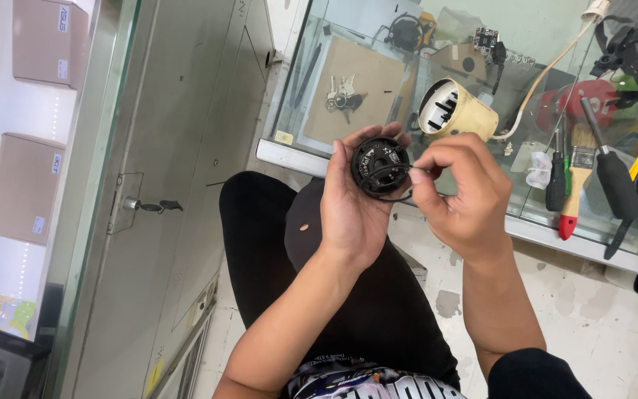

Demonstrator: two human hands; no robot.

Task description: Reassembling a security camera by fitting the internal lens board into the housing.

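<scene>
My left hand [350, 210] cups a round black part [380, 165], a disc-shaped module with thin black wires looping off its lower edge. My right hand [461, 193] is closed beside it, fingertips pinching one of those thin wires at the part's right side. Both hands hover over my lap in black trousers, just in front of a glass counter edge [289, 157]. A cream cylindrical housing [458, 111] with a white cable lies on the glass right behind my hands.
On the glass counter lie a paintbrush with a red handle [574, 185], screwdrivers [613, 177], a bunch of keys [341, 94], a small circuit board [486, 38] and black straps. A grey metal cabinet door with a lock [142, 204] stands at left, cardboard boxes beyond it.
</scene>
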